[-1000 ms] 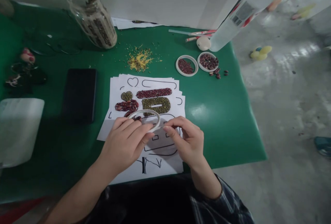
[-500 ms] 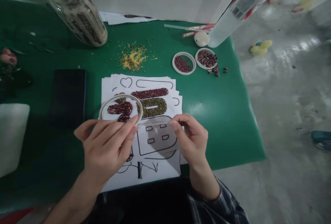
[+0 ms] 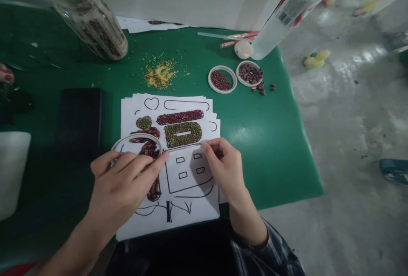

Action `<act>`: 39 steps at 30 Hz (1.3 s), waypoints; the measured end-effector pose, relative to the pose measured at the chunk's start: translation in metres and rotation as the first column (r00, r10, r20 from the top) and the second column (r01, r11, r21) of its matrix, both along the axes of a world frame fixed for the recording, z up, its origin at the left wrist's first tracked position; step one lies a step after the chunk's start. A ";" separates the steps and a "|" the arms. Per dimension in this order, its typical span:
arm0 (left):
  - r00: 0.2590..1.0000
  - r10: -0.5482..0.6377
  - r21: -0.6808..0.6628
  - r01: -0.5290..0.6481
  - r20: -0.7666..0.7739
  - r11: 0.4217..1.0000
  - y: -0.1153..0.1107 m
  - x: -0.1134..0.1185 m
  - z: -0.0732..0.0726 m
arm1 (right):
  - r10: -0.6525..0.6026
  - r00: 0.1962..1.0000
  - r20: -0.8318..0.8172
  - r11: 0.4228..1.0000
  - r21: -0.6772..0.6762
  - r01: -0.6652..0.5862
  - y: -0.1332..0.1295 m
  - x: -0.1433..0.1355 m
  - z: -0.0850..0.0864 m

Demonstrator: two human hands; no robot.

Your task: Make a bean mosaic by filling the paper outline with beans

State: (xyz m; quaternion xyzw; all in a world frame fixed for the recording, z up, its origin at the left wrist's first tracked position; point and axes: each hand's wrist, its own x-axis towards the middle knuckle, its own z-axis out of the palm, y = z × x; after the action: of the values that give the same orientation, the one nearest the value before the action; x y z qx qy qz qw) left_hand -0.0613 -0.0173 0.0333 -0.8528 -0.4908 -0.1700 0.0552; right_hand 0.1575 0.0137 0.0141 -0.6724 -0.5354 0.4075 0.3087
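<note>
My left hand [image 3: 123,187] is closed around a thin, pale roll of tape [image 3: 149,135], a wide ring seen at a slant over the paper. From it a narrow tape strip [image 3: 185,147] stretches to my right hand [image 3: 225,167], whose thumb and finger pinch its end. The strip lies along the top edge of a black-outlined shape on the paper sheet [image 3: 197,208]. Above it are filled areas: green beans [image 3: 170,137], small red beans [image 3: 180,117] and a green bean heart [image 3: 144,122]. Dark red beans [image 3: 154,191] show partly under my left hand.
Two lids hold red beans [image 3: 220,80] and larger beans [image 3: 250,73]. Yellow grains [image 3: 161,74] lie scattered on the green table [image 3: 270,148]. A glass jar [image 3: 102,34], a clear bottle [image 3: 270,29] and a dark phone-like slab [image 3: 81,119] stand or lie around.
Both hands have come down closer to the paper, with the tape roll lower and tilted flatter. The strip has moved to the outline's top edge, and the green heart is uncovered.
</note>
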 end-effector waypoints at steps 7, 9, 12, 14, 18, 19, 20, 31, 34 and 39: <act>0.978 -0.054 -0.034 0.048 -0.200 0.998 -0.001 0.000 0.003 | 0.053 0.995 0.084 0.998 0.012 -0.055 0.001 -0.002 0.000; 0.967 -0.048 -0.040 0.039 -0.249 0.998 -0.001 0.001 0.004 | 0.060 0.993 0.100 0.998 0.013 -0.061 0.001 -0.002 0.000; 0.948 -0.032 -0.057 0.015 -0.318 0.998 0.001 0.005 0.008 | 0.066 0.990 0.124 0.998 0.014 -0.068 0.001 -0.002 -0.001; 0.938 -0.029 -0.073 0.004 -0.345 0.997 0.002 0.008 0.011 | 0.071 0.988 0.140 0.997 0.014 -0.074 0.001 -0.002 -0.001; 0.925 -0.023 -0.091 -0.012 -0.378 0.996 0.002 0.014 0.014 | 0.070 0.983 0.169 0.997 0.016 -0.074 0.001 -0.003 -0.001; 0.923 -0.020 -0.087 -0.015 -0.385 0.996 0.002 0.014 0.014 | 0.069 0.982 0.175 0.997 0.016 -0.073 0.001 -0.004 -0.001; 0.920 -0.018 -0.083 -0.016 -0.392 0.996 0.001 0.015 0.014 | 0.070 0.981 0.179 0.997 0.015 -0.074 0.001 -0.004 0.000; 0.916 0.043 -0.059 -0.072 -0.400 0.996 -0.003 0.011 0.004 | 0.092 0.975 0.201 0.995 0.011 -0.096 0.002 -0.006 0.000; 0.919 0.035 -0.083 -0.073 -0.393 0.994 -0.004 0.010 0.002 | 0.090 0.974 0.206 0.995 0.011 -0.094 0.001 -0.006 0.000; 0.918 0.032 -0.085 -0.071 -0.394 0.994 -0.005 0.008 0.001 | 0.093 0.967 0.236 0.995 0.021 -0.101 0.001 -0.007 -0.001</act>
State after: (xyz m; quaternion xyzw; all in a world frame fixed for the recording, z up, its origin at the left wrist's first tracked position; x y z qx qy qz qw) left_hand -0.0531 -0.0219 0.0346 -0.8580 -0.4997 0.0299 0.1150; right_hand 0.1508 0.0146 0.0133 -0.6838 -0.6067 0.3310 0.2338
